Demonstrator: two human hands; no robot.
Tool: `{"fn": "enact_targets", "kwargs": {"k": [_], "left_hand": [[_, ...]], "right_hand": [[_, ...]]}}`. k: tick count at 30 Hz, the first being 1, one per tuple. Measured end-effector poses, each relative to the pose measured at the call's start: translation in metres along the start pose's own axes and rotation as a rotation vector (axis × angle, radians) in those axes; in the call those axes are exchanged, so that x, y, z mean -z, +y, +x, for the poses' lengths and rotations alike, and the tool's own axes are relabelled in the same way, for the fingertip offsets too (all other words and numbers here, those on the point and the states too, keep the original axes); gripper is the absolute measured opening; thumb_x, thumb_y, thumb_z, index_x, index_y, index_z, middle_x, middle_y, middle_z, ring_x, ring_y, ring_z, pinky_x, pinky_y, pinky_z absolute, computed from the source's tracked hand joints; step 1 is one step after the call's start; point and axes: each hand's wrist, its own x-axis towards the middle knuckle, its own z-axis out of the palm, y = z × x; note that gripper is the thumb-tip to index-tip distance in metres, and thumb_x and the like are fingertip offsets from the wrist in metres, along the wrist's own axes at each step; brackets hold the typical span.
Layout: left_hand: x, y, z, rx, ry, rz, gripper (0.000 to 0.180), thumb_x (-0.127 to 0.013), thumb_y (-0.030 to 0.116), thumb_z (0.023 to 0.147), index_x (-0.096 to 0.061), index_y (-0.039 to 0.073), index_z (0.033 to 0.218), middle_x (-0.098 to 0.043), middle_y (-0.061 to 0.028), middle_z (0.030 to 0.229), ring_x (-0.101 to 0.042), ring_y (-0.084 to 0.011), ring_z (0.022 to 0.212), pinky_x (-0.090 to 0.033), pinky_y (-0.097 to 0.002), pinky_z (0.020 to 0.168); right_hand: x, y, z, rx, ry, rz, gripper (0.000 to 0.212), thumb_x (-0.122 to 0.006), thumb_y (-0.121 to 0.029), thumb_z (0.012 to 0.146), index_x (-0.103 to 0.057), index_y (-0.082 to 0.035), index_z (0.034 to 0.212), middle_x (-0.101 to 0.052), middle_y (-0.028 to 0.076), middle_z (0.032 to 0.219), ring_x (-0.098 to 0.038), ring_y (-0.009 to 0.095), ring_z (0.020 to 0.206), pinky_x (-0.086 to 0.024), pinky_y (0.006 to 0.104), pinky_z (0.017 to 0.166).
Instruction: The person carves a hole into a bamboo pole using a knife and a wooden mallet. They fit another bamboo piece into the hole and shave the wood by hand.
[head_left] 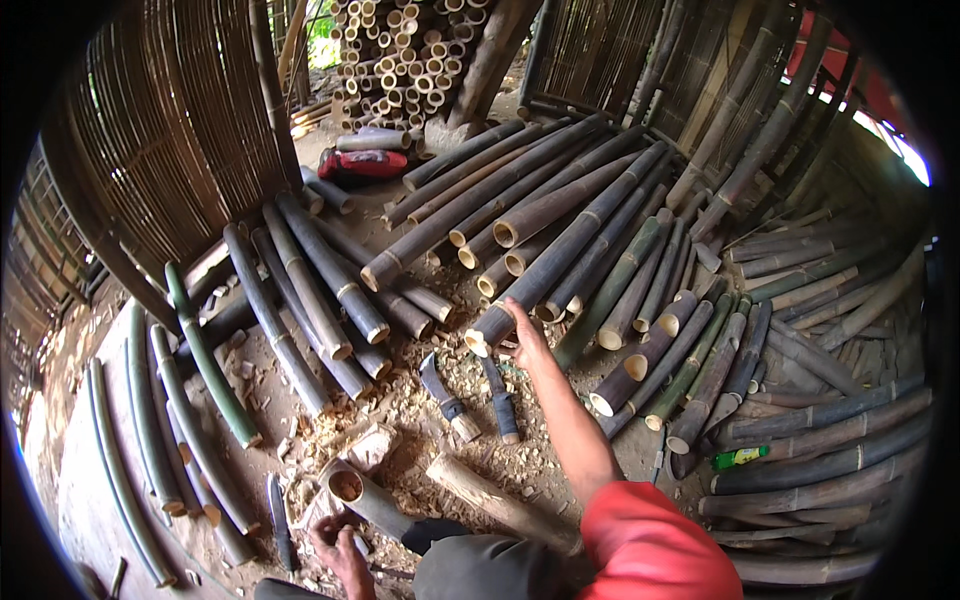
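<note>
My right arm, in a red sleeve, reaches forward, and my right hand [524,338] is closed around the near end of a long dark bamboo pole [572,257]. That pole slants away over other poles toward the back. Low in the view, my left hand [343,560] has loosely bent fingers, slightly apart, with no held thing visible. Beside it a short, thick bamboo piece [378,503] points its hollow end up and left, close to my dark-clothed leg. A dark knife [281,522] lies left of this hand. Ahead are a curved blade [436,380] and a tool with a wrapped handle [503,408].
Pale shavings [405,465] cover the ground around a whittled log [495,497]. Cut bamboo poles lie at the left [205,435], at the right [815,445], and in a stack [410,60] behind. A green bottle [740,457] and a red bag [362,163] lie among them.
</note>
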Motion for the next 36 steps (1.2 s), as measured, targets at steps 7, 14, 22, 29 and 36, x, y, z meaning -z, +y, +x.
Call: {"fn": "enact_targets", "kwargs": {"k": [7, 14, 22, 29, 36], "left_hand": [[-0.074, 0.026, -0.014, -0.04, -0.526, 0.027, 0.033, -0.07, 0.007, 0.093, -0.061, -0.001, 0.123, -0.068, -0.0107, 0.099, -0.069, -0.0177, 0.088, -0.058, -0.0314, 0.08], [-0.13, 0.082, -0.031, 0.824, -0.917, -0.458, 0.078, -0.057, 0.062, 0.1, -0.044, 0.001, 0.148, -0.063, -0.0244, 0.121, -0.069, -0.0359, 0.106, -0.061, -0.0501, 0.084], [0.004, 0.131, -0.043, 0.338, -0.565, -0.052, 0.062, -0.078, 0.02, 0.071, -0.061, -0.004, 0.125, -0.068, -0.016, 0.117, -0.07, -0.0259, 0.1, -0.057, -0.0382, 0.087], [0.071, 0.122, -0.036, -0.369, -0.353, 0.694, 0.075, -0.079, -0.001, 0.052, -0.054, 0.005, 0.122, -0.057, -0.0132, 0.112, -0.06, -0.0316, 0.109, -0.048, -0.042, 0.099], [0.059, 0.124, -0.059, -0.486, -0.318, 1.001, 0.098, -0.088, 0.001, 0.051, -0.051, 0.007, 0.142, -0.055, -0.0182, 0.128, -0.056, -0.039, 0.121, -0.047, -0.05, 0.104]], "right_hand": [[0.0, 0.007, -0.049, 0.106, -0.129, 0.297, 0.067, -0.082, -0.039, 0.085, -0.057, -0.007, 0.138, -0.062, 0.016, 0.133, -0.059, 0.029, 0.124, -0.049, 0.0497, 0.107], [0.006, 0.083, -0.197, -0.295, -0.627, 0.403, 0.064, -0.076, -0.018, 0.078, -0.057, -0.004, 0.137, -0.065, 0.01, 0.126, -0.061, 0.027, 0.118, -0.049, 0.0414, 0.109], [0.037, 0.117, -0.172, -0.34, -0.513, 0.2, 0.042, -0.064, -0.035, 0.097, -0.058, -0.006, 0.127, -0.063, 0.013, 0.119, -0.062, 0.026, 0.113, -0.052, 0.0498, 0.104], [0.045, 0.043, -0.111, -0.068, -0.215, 0.395, 0.069, -0.056, -0.068, 0.097, -0.055, -0.01, 0.135, -0.063, 0.013, 0.121, -0.061, 0.031, 0.114, -0.052, 0.0555, 0.097], [0.005, 0.02, -0.117, 0.009, -0.117, 0.361, 0.065, -0.071, -0.056, 0.092, -0.055, -0.01, 0.135, -0.066, 0.01, 0.114, -0.067, 0.027, 0.105, -0.051, 0.0502, 0.099]]}}
